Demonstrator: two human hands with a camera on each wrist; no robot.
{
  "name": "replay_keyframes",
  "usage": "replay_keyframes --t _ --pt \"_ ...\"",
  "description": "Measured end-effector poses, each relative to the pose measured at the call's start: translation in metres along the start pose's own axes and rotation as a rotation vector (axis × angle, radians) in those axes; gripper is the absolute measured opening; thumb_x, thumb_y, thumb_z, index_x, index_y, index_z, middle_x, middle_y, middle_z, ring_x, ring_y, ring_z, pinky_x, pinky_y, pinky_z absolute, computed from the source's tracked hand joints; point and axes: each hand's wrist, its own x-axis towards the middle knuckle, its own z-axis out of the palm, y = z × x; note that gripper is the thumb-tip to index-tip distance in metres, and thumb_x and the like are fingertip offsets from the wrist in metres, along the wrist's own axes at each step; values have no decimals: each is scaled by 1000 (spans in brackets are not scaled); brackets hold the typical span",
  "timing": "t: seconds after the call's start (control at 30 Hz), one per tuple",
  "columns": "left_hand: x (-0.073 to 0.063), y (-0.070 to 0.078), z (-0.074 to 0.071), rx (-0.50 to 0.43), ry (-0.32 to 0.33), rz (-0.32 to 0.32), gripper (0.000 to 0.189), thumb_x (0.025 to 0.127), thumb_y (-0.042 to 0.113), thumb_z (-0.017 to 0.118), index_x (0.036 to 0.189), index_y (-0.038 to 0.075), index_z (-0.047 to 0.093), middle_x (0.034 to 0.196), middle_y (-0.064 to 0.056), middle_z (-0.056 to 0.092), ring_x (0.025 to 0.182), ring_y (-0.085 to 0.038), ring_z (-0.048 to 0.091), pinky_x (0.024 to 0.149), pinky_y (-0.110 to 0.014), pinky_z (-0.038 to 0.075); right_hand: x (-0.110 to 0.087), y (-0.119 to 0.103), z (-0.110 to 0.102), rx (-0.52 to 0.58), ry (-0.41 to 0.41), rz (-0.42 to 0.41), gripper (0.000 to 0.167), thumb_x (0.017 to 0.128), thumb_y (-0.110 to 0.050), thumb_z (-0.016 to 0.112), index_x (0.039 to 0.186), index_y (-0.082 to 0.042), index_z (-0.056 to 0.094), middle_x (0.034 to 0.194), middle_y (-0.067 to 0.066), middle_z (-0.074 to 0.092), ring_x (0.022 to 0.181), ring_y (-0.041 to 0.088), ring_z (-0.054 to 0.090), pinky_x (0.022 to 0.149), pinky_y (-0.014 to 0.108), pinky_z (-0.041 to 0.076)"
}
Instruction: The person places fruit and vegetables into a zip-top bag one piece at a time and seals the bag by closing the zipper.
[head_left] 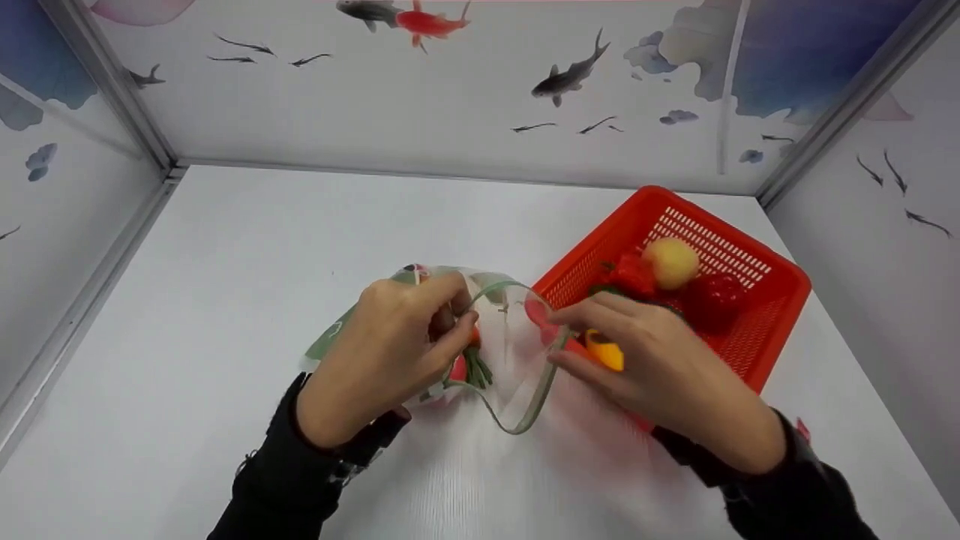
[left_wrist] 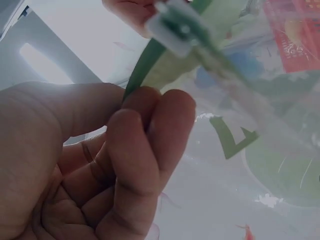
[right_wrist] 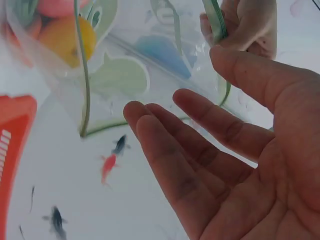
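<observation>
A clear bag [left_wrist: 210,175] with green edging and printed patterns lies in front of me. My left hand [head_left: 390,345] pinches the green edge at the bag's mouth, thumb against fingertips. At the other side of the mouth is my right hand [head_left: 652,352], its fingers spread apart and the fingertips close to the green rim [head_left: 541,390]. Inside the bag show a small orange and red vegetable with green stalks [head_left: 478,367] and a yellow-orange round fruit [right_wrist: 67,42]. The left hand hides part of the bag in the head view.
A red plastic basket [head_left: 784,300] stands at the right, partly behind my right hand. It holds a pale yellow fruit [head_left: 671,262], a red pepper [head_left: 631,274], a shiny dark red item [head_left: 714,294] and a yellow piece [head_left: 604,350]. White printed walls border the table.
</observation>
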Motion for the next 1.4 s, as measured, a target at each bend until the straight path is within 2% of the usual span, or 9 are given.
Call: replay_keyframes --t 0.17,0.3,0.43,0.53,0.67,0.9,1.17,1.3,1.4 --pt "1 -1 1 -8 9 10 18 90 -6 69 80 7 60 60 0 55 53 -3 45 50 -17 40 -5 30 -32 -119 110 112 34 93 -27 85 125 -20 77 115 -2 76 91 13 69 81 30 64" --pt "1 -1 1 0 13 16 17 90 -5 69 81 7 60 60 0 56 53 -4 46 50 -17 41 6 79 -49 -131 141 250 48 97 -32 81 138 -10 68 136 20 64 107 39 66 91 56 62" --pt "0 -1 2 6 7 9 16 91 -4 69 82 7 61 61 0 56 53 -4 46 50 -17 41 17 139 -59 -133 39 421 66 101 -36 75 151 1 51 145 38 47 124 55 49 103 76 48" --pt "-1 -1 1 6 3 1 16 91 -4 69 83 7 61 61 0 56 53 -4 46 50 -17 41 20 178 -59 -163 -85 515 71 102 -35 72 151 8 44 143 43 44 125 56 43 105 75 46" --pt "-1 -1 1 8 -3 -6 16 91 -4 69 83 7 61 61 0 56 54 -4 46 50 -17 41 18 212 -52 -191 -219 584 78 101 -38 70 149 14 38 132 44 45 117 55 45 99 71 50" --pt "0 -1 2 2 0 1 16 91 -3 69 83 7 60 61 0 55 53 -4 46 50 -17 41 9 242 -39 -231 -336 683 83 96 -38 75 143 16 34 123 47 40 105 61 54 92 76 53" --pt "0 -3 2 11 6 26 16 91 -3 69 83 7 60 60 0 54 53 -4 46 50 -17 39 9 248 -31 -186 -462 656 70 86 -27 86 131 14 51 113 34 65 94 44 65 89 65 60" --pt "0 -3 2 2 11 30 17 90 -4 69 82 7 60 60 1 55 53 -4 45 50 -18 39 8 247 -29 -148 -454 626 64 78 -18 89 126 10 58 111 31 69 94 41 68 87 61 59" --pt "0 -4 2 0 9 32 17 90 -4 70 82 7 60 60 1 55 53 -4 45 50 -17 39 7 248 -28 -140 -456 611 63 79 -16 89 130 9 59 114 31 69 97 41 67 89 62 58"
